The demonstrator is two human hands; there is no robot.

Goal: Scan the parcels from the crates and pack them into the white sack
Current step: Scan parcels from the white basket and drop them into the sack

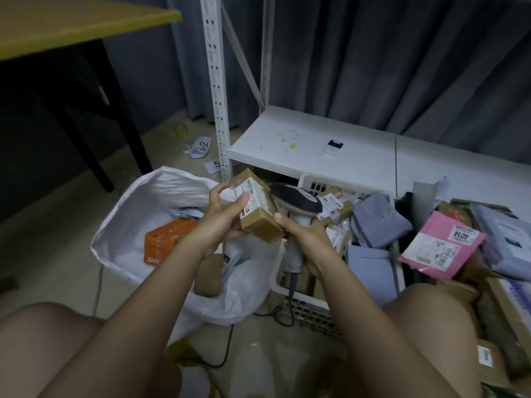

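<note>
Your left hand (222, 216) grips a small brown cardboard parcel (258, 209), thumb on its white shipping label (254, 196), fingers curled beneath it. Your right hand (304, 239) is wrapped round the grey handle of a barcode scanner (297, 205), whose dark head sits just right of the parcel, touching or nearly touching it. The parcel is held above the gap between the white sack (138, 214) at left and the white plastic crate (309, 179) at right. Inside the open sack lie an orange box (163, 239) and a brown parcel (208, 274). The crate holds labelled boxes and grey mailer bags (379, 219). A pink mailer (439, 245) lies further right among more parcels. A white shelf (301, 147) stands beyond.
</note>
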